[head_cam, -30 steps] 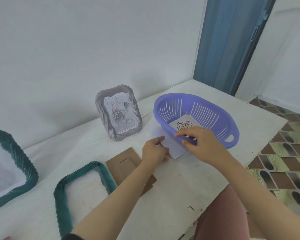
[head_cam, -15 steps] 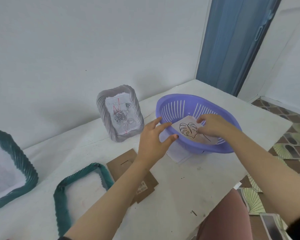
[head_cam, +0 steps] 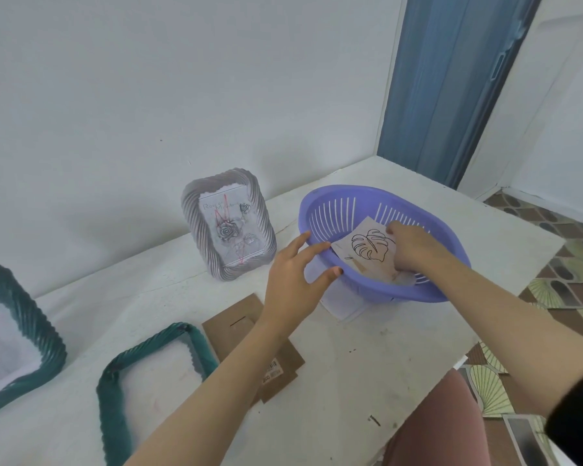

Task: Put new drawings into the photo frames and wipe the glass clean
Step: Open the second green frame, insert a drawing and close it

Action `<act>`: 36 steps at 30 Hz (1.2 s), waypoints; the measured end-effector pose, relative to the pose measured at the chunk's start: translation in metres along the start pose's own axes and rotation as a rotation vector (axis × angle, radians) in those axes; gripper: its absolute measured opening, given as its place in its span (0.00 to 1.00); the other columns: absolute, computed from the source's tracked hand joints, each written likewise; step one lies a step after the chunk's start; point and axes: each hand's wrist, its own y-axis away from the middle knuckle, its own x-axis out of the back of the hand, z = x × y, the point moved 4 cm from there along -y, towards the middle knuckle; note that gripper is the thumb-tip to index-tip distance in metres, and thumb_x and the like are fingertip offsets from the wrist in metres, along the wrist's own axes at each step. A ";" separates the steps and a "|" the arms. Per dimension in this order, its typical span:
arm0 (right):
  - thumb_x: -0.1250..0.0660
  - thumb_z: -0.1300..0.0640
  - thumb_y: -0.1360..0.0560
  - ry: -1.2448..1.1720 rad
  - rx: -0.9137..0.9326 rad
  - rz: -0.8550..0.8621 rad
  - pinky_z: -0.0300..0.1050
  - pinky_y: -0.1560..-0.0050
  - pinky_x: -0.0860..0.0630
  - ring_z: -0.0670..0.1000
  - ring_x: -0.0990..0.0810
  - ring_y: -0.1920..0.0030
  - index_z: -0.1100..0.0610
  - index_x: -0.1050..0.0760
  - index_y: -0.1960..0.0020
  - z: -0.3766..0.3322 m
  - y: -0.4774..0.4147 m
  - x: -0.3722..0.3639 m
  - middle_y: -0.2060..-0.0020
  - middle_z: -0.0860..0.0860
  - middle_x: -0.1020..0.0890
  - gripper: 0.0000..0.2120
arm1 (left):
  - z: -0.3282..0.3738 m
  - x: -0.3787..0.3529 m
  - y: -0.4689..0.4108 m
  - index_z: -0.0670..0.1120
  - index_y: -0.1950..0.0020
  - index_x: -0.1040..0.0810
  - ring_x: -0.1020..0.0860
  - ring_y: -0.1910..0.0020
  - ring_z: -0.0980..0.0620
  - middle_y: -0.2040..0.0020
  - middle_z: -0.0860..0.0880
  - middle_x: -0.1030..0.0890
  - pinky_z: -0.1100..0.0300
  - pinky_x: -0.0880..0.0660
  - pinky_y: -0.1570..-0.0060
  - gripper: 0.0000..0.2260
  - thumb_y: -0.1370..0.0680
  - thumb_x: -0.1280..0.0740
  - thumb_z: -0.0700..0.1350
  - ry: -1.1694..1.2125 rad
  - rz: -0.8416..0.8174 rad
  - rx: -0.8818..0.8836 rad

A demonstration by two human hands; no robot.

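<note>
The left hand (head_cam: 295,280) is spread open against the near rim of the purple basket (head_cam: 377,284), at about nine o'clock on it, probably to steady it on the table (head_cam: 401,348). The right hand (head_cam: 414,248) reaches down inside from four o'clock, fingers curled onto the leaf drawing (head_cam: 367,248), which lies tilted against the basket's inner wall; whether it is pinched or only pressed I cannot tell. At ten o'clock from the basket a grey frame (head_cam: 228,223) stands upright with an old picture. Two green frames (head_cam: 155,381) lie flat at eight o'clock beside brown backing boards (head_cam: 233,326), seemingly awaiting drawings.
</note>
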 end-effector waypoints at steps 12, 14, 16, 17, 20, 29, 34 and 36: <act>0.39 0.60 0.24 -0.421 0.248 0.487 0.44 0.70 0.26 0.51 0.27 0.61 0.52 0.39 0.35 -0.030 0.061 0.051 0.46 0.57 0.20 0.20 | 0.016 0.025 0.020 0.60 0.37 0.29 0.27 0.41 0.64 0.41 0.61 0.25 0.63 0.31 0.41 0.16 0.23 0.35 0.46 0.329 0.061 0.057; 0.37 0.60 0.25 -0.459 0.327 0.564 0.43 0.72 0.28 0.51 0.26 0.62 0.53 0.38 0.37 -0.044 0.080 0.052 0.50 0.56 0.19 0.18 | 0.023 0.041 0.026 0.60 0.40 0.28 0.23 0.47 0.61 0.45 0.59 0.22 0.63 0.27 0.46 0.16 0.23 0.36 0.42 0.521 0.103 0.124; 0.35 0.60 0.25 -0.513 0.434 0.591 0.41 0.71 0.27 0.52 0.21 0.61 0.53 0.36 0.40 -0.060 0.102 0.046 0.55 0.52 0.18 0.17 | 0.030 0.057 0.037 0.59 0.41 0.27 0.21 0.48 0.53 0.45 0.52 0.21 0.56 0.23 0.48 0.15 0.23 0.36 0.42 0.687 0.131 0.181; 0.34 0.60 0.26 -0.532 0.482 0.590 0.41 0.69 0.25 0.51 0.20 0.60 0.52 0.35 0.41 -0.069 0.113 0.040 0.57 0.50 0.19 0.16 | 0.033 0.066 0.044 0.59 0.42 0.27 0.20 0.48 0.51 0.45 0.50 0.21 0.55 0.22 0.49 0.14 0.24 0.34 0.44 0.746 0.138 0.205; 0.32 0.62 0.28 -0.520 0.601 0.583 0.44 0.61 0.23 0.48 0.21 0.58 0.53 0.31 0.44 -0.096 0.144 0.018 0.61 0.42 0.22 0.15 | 0.034 0.088 0.067 0.59 0.43 0.26 0.18 0.52 0.49 0.45 0.50 0.20 0.53 0.20 0.53 0.12 0.24 0.33 0.47 0.803 0.167 0.291; 0.33 0.52 0.34 -0.514 0.946 0.086 0.37 0.41 0.34 0.39 0.29 0.44 0.47 0.26 0.46 -0.149 0.188 -0.069 0.45 0.40 0.23 0.16 | -0.030 0.132 0.127 0.46 0.52 0.21 0.21 0.68 0.53 0.55 0.45 0.21 0.57 0.20 0.63 0.12 0.28 0.35 0.30 0.556 0.326 0.604; 0.35 0.42 0.31 -0.829 0.733 -0.049 0.27 0.42 0.39 0.31 0.33 0.41 0.39 0.27 0.47 -0.157 0.193 -0.096 0.38 0.32 0.33 0.13 | -0.053 0.152 0.157 0.46 0.53 0.20 0.21 0.60 0.51 0.54 0.48 0.20 0.68 0.25 0.70 0.13 0.28 0.35 0.29 0.516 0.377 0.659; 0.32 0.54 0.30 -0.916 0.643 0.042 0.26 0.50 0.34 0.36 0.26 0.52 0.43 0.24 0.51 -0.163 0.190 -0.101 0.47 0.36 0.26 0.10 | -0.059 0.160 0.168 0.47 0.53 0.20 0.21 0.60 0.53 0.55 0.50 0.20 0.70 0.25 0.70 0.13 0.28 0.35 0.30 0.498 0.407 0.675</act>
